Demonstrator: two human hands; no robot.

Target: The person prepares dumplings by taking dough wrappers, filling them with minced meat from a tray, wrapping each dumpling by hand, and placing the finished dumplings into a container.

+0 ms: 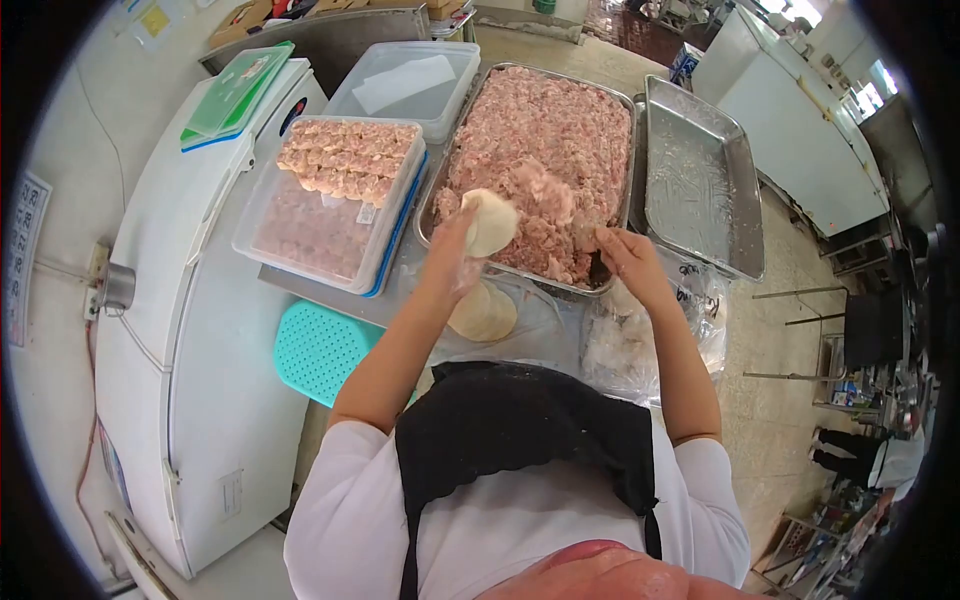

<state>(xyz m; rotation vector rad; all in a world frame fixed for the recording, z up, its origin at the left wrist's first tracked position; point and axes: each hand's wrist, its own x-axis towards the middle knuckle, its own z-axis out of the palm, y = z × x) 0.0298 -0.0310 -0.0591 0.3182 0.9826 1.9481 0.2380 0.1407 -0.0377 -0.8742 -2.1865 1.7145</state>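
Observation:
A large metal tray (640,200) is filled with ground meat (550,120). Over its near left part, my left hand (452,255) holds a round pale dough wrapper (491,224). My right hand (630,262) is closed at the tray's near right corner; what it pinches there is small and partly hidden in the meat. Below my left hand, a stack of round wrappers (484,313) lies on the work surface. To the left, a clear plastic box (250,225) holds rows of shaped meat dumplings (350,160).
An empty metal tray (695,170) stands right of the meat. Plastic bags (630,345) lie near the front right. A lidded plastic container (408,85) is behind the box. A turquoise stool (322,350) and white freezer (190,260) are at left. Another person (850,457) stands far right.

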